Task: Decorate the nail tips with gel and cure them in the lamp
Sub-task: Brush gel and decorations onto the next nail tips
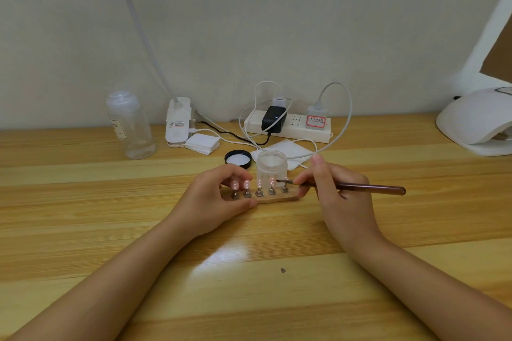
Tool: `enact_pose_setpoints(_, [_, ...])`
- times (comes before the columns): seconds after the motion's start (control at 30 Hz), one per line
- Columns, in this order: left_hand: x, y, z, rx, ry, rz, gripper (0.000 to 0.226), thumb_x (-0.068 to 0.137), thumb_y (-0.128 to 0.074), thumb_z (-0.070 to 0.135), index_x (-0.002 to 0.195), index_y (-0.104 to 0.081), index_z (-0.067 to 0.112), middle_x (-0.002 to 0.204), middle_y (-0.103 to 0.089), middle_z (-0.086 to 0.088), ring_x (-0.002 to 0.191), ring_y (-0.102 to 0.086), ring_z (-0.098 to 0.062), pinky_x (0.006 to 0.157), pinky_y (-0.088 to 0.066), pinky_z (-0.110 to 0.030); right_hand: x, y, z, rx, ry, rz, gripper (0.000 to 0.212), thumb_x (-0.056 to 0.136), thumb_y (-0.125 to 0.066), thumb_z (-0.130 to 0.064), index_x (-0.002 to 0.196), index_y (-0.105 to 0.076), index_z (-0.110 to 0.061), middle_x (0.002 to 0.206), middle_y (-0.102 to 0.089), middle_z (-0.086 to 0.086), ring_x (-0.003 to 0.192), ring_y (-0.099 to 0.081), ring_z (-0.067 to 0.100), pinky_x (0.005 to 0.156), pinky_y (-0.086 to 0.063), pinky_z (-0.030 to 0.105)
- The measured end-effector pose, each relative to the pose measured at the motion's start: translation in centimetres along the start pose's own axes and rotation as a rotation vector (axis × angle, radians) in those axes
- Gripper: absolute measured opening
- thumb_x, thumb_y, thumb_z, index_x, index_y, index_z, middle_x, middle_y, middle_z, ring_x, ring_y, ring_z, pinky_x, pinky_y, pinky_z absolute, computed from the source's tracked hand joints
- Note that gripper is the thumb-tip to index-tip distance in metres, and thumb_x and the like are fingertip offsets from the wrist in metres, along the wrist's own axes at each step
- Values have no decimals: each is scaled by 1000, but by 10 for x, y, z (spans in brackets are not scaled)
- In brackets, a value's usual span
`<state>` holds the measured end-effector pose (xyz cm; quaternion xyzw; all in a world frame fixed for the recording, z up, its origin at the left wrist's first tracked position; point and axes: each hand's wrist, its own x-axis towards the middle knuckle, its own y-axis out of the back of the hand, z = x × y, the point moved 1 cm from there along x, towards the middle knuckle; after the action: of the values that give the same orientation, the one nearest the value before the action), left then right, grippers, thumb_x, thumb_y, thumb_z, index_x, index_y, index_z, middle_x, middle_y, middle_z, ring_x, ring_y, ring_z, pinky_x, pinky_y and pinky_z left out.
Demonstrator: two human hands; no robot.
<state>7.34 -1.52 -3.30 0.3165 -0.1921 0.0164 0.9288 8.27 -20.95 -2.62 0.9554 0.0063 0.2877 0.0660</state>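
Steadying the small wooden stand [279, 198] by its near end, the left hand [219, 202] pinches it; light, tippy nail tips [259, 183] stand just beyond. The right hand [336, 191] pinches a thin brush [368, 188], bristles at the fourth tip.
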Motion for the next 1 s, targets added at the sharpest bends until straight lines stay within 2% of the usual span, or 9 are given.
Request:
enact_pose_setpoints(0.2, [0,1,1,14,-14,-9,38,68,-79,17,89,-57,39,84,-63,7,84,-55,4,74,-41,-6,0,-4,0,-17,-11,-19,41,89,-45,-43,63,-66,-20,60,-66,-3,60,-63,3,63,-43,9])
enact_pose_setpoints(0.53, [-1,1,3,16,-26,-19,39,68,-78,16,90,-56,38,85,-62,10,84,-54,5,73,-41,-6,-4,2,0,-20,-8,-20,41,89,-42,-36,60,-67,-21,56,-65,1,56,-61,6,63,-44,11])
enact_pose_setpoints(0.8, [-1,1,2,33,-43,-20,39,68,-78,16,91,-56,38,85,-61,11,84,-54,7,73,-40,-5,-3,-1,1,-73,54,-65,35,90,-43,-31,65,-66,-23,61,-65,-6,63,-63,4,66,-47,16])
enact_pose_setpoints(1.0, [0,0,2,33,-40,-6,40,67,-79,15,90,-56,38,84,-62,9,85,-55,6,73,-38,-4,-6,2,1,-70,32,-65,41,89,-45,-37,58,-65,-21,56,-63,-1,54,-59,6,61,-42,9])
